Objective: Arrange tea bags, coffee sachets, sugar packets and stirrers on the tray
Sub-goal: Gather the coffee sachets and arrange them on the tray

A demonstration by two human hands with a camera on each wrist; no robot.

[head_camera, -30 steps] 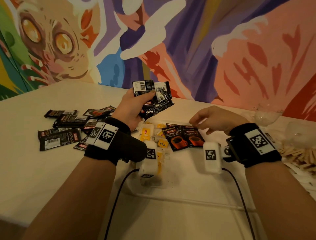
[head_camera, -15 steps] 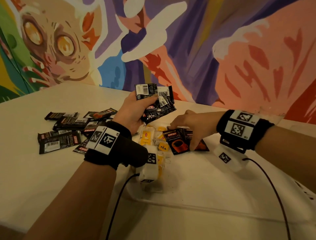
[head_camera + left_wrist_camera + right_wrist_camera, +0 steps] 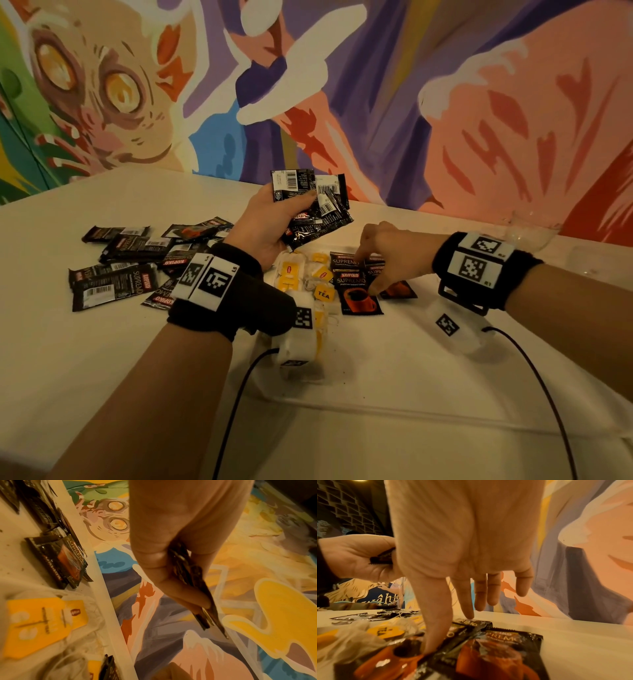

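Note:
My left hand (image 3: 267, 226) is raised above the table and grips a fan of several black coffee sachets (image 3: 315, 205), seen edge-on in the left wrist view as coffee sachets (image 3: 197, 588). Under it, tea bags with yellow tags (image 3: 301, 274) lie on the clear tray (image 3: 376, 407). Beside them on the tray lie three black and orange Kopiko sachets (image 3: 359, 298). My right hand (image 3: 380, 260) reaches down onto these with straight fingers. In the right wrist view its thumb (image 3: 435, 635) presses on one sachet (image 3: 388, 660) and the index fingertip touches another.
Several more black coffee sachets (image 3: 126, 270) lie scattered on the white table to the left of the tray. A clear plastic container (image 3: 534, 229) stands at the back right by the painted wall. Two black cables run from my wrists toward the table's front edge.
My right hand has swung left and come down onto the sachets on the tray, nudging them. My left hand has stayed raised with its bundle.

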